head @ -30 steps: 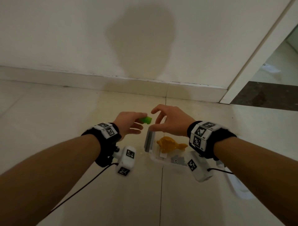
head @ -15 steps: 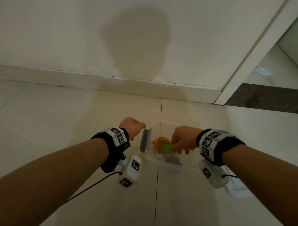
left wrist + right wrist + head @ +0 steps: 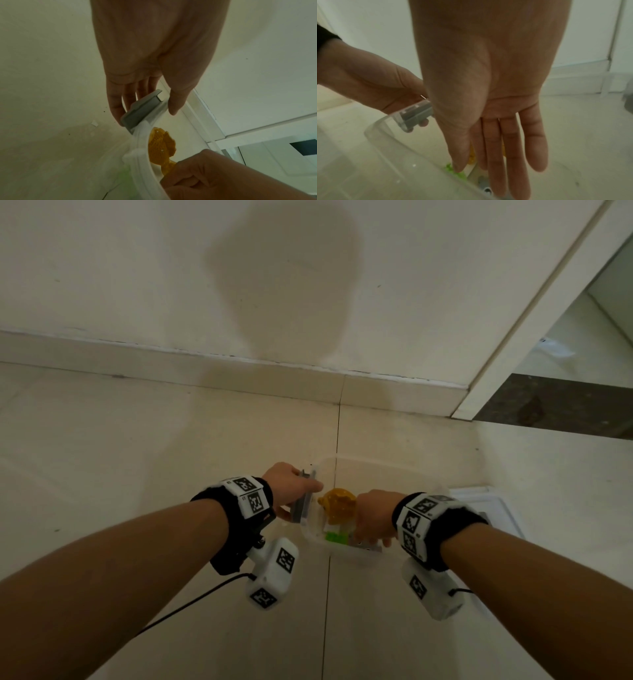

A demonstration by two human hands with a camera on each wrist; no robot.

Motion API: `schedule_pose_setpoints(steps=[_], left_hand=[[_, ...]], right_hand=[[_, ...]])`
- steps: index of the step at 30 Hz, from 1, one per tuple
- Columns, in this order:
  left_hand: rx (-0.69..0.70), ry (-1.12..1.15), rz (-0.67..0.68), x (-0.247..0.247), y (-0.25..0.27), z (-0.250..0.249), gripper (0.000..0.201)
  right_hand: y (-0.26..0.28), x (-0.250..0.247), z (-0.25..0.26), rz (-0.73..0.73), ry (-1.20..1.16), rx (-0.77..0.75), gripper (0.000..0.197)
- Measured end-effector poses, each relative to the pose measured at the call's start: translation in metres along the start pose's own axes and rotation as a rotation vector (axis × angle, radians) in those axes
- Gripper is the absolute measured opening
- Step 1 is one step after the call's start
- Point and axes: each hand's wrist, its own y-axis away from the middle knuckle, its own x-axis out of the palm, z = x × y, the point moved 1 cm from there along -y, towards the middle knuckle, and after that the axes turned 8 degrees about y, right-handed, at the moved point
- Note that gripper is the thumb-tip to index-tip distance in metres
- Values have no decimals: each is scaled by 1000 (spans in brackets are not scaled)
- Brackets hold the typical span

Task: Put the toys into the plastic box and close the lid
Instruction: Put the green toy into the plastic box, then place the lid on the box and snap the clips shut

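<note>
Reaching down into the clear plastic box (image 3: 404,474) on the tiled floor (image 3: 137,460), the right hand (image 3: 375,517) has its fingers straight and close together, pointing at the bottom of the box and holding nothing, as the right wrist view shows plainly. Just beside the thumb tip lies the green toy (image 3: 335,537), loose on the box floor near the front wall. Next to it, farther in, sits the orange toy (image 3: 337,506), a translucent amber piece with a bumpy surface; in the left wrist view its tail end disappears behind the right hand's knuckles, so whether the two touch cannot be told. A small grey piece (image 3: 483,182) also lies at the bottom of the box by the fingertips, too blurred to identify. The left hand (image 3: 291,489) is at the left end of the box, where the grey latch (image 3: 303,501) is hinged on the rim and stands swung outward. The fingers lie against the outer face of the latch and the thumb comes over on the box side, so the hand appears to hold the latch lightly between them, though the fingers look only slightly bent. The white lid (image 3: 493,508) lies flat on the floor to the right of the box, partly hidden behind the right wrist band (image 3: 428,522), and the box is open at the top.
</note>
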Motion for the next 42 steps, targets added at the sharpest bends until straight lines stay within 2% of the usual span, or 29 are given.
schedule_pose_setpoints(steps=[2, 5, 11, 14, 17, 19, 21, 25, 27, 31, 35, 38, 42], left_hand=[[0, -4, 5, -1, 1, 0, 42], [-3, -14, 3, -4, 1, -1, 38], [-16, -42, -18, -7, -5, 1, 37], [-13, -57, -23, -8, -11, 2, 34], [-10, -64, -14, -10, -13, 6, 32], [-13, -58, -8, -12, -15, 9, 33], [-24, -19, 6, -14, -15, 10, 38], [-54, 94, 13, -15, -19, 10, 52], [-68, 116, 5, -14, -18, 9, 53], [-68, 123, 9, -11, -18, 8, 54], [-67, 125, 11, -11, -16, 10, 56], [-65, 117, -4, -13, -15, 10, 53], [-62, 75, -4, -13, -14, 9, 40]], right_hand=[[3, -2, -6, -31, 51, 2, 31], [8, -9, -23, -99, -18, -7, 33], [30, -64, -66, -346, -98, 48, 33], [35, -79, -99, -470, -212, 121, 34], [36, -66, -141, -562, -368, 275, 34], [33, -40, -164, -536, -398, 405, 34], [26, -9, -179, -450, -361, 495, 34], [21, 48, -192, -259, -231, 590, 32], [20, 67, -196, -218, -197, 619, 27], [17, 87, -200, -247, -184, 630, 31], [12, 101, -198, -195, -181, 611, 37], [10, 103, -194, -230, -164, 620, 34], [10, 112, -192, -293, -229, 686, 25]])
